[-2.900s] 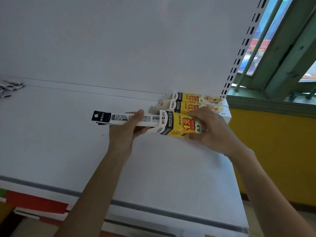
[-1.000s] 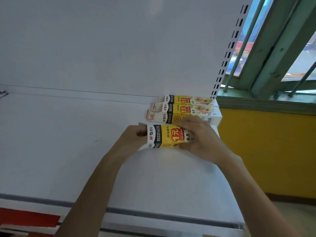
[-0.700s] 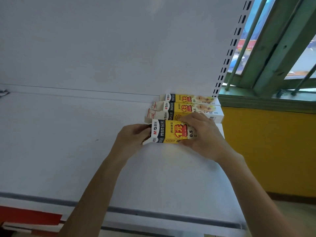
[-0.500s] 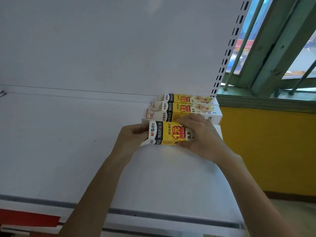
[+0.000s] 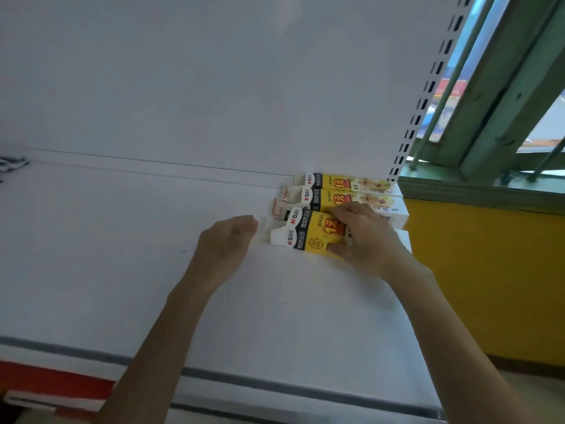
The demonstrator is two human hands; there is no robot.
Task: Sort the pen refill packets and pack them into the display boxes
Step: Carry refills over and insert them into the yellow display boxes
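Observation:
Three yellow, black and white display boxes lie in a row at the back right of the white shelf [image 5: 122,255]. My right hand [image 5: 363,237] grips the nearest box [image 5: 308,237], thumb on its near side and fingers over its top. Behind it lie the middle box [image 5: 324,198] and the far box [image 5: 342,182] against the back panel. My left hand [image 5: 227,240] hovers just left of the nearest box's open white end flap, fingers loosely curled and holding nothing. No loose refill packet shows near the hands.
A few loose refill packets [image 5: 12,163] lie at the far left edge of the shelf. The shelf's slotted upright [image 5: 428,96] and a green window frame [image 5: 495,96] stand to the right. A yellow wall [image 5: 489,280] drops below the window.
The refill packets my left hand was sliding in have gone inside the nearest box. My left hand has let go of the box end and drawn back a little. The right hand keeps its grip.

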